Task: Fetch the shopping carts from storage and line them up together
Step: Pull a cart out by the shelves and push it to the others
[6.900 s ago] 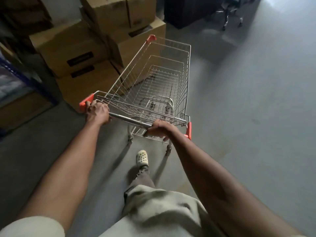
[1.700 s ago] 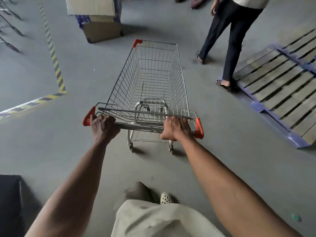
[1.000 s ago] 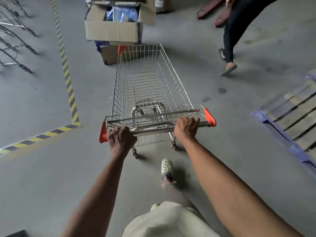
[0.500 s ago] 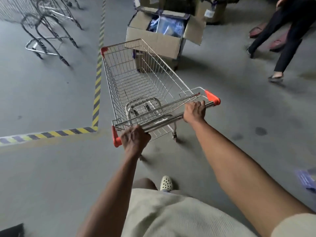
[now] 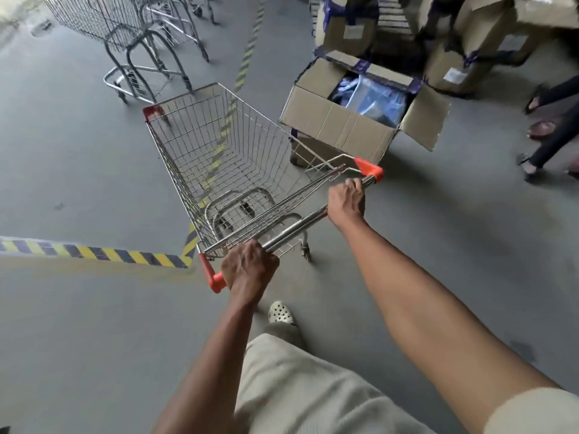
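L hand (image 5: pixel 250 270) & R hand (image 5: pixel 346 203) grip shopping cart's (image 5: pixel 232 164) handlebar (image 5: pixel 297 228); empty wire, prob. light, stiff; parked carts (image 5: pixel 131 42) 11 o'clock.

My cart (image 5: pixel 232 170) stands before me; parked carts (image 5: pixel 131 36) ahead-left, an open box (image 5: pixel 341 126) just right.

Flat, dim daylight. The floor (image 5: pixel 78 170) beyond the shopping cart (image 5: pixel 175 158), up-left, glares pale, and a soft shadow smudges the floor just right of it. Wide-angle bending curves the edges. The parked carts (image 5: pixel 103 17) beyond it are blurred.
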